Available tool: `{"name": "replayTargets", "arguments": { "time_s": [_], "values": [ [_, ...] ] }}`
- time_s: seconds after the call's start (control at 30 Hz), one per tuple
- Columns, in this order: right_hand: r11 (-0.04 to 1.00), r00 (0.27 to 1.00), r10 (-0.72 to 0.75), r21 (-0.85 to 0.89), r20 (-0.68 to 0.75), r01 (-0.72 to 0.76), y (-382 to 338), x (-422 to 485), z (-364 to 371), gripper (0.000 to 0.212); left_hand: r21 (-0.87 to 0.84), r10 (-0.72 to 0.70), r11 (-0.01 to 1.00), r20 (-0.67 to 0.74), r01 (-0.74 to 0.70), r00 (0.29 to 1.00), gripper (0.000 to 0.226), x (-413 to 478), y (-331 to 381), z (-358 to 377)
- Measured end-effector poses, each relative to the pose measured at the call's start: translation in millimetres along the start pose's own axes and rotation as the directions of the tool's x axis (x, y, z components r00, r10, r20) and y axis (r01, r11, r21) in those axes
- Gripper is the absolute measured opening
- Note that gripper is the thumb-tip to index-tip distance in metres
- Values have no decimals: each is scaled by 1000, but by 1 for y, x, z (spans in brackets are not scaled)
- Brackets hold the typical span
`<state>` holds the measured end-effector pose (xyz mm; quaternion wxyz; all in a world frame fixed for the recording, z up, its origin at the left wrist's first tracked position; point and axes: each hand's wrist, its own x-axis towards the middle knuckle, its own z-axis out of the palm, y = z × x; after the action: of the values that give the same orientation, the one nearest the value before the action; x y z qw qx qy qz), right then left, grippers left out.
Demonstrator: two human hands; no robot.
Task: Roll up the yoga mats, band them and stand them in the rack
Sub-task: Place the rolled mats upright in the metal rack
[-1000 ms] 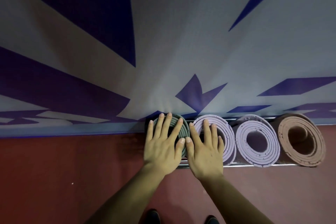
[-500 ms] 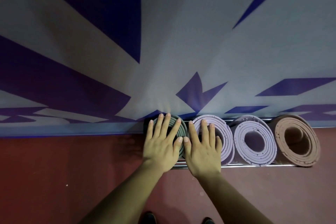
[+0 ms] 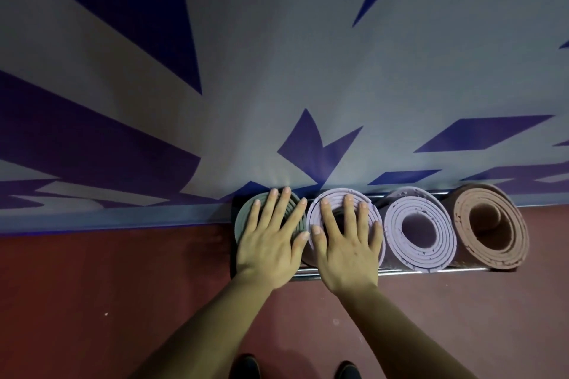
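Note:
Several rolled yoga mats stand on end in a low metal rack [image 3: 431, 270] against the wall, seen from above. My left hand [image 3: 271, 240] lies flat, fingers spread, on top of the green mat [image 3: 243, 218] at the left end. My right hand [image 3: 345, 243] lies flat on the first lilac mat [image 3: 335, 197] beside it. A second lilac mat [image 3: 397, 224] and a brown mat [image 3: 462, 209] stand to the right, untouched. No bands are visible from this angle.
The wall [image 3: 277, 55] behind the rack is grey with large blue shapes. The floor [image 3: 107, 301] is dark red. The tips of my shoes [image 3: 246, 368] show at the bottom edge.
Both hands stay flat on the same two mats. My right hand's fingers have spread a little wider across the lilac roll. The view has shifted slightly.

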<state>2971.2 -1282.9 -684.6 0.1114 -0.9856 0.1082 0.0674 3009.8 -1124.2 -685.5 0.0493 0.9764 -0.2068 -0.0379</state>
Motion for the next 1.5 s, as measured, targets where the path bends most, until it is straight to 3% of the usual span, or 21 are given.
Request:
{"name": "replayTargets", "arguments": {
  "time_s": [0.4,0.83,1.17,1.33,1.5],
  "values": [
    [998,998,-9,59,61,5,7,1,-12,64,-20,27,999,41,-26,999,62,5,0,-9],
    [998,998,-58,15,20,58,17,10,-14,68,82,-88,993,1,88,996,66,-7,8,0],
    [996,987,-64,69,146,54,18,18,-23,70,70,-119,991,28,116,993,65,1,7,0],
    [975,1000,-7,222,17,3,58,1,-51,70,4,-71,997,-70,71,995,62,7,50,-22],
    [985,991,105,148,-82,-92,136,-9,-73,61,-130,101,986,-52,-107,994,61,42,151,-29]
  ]
}}
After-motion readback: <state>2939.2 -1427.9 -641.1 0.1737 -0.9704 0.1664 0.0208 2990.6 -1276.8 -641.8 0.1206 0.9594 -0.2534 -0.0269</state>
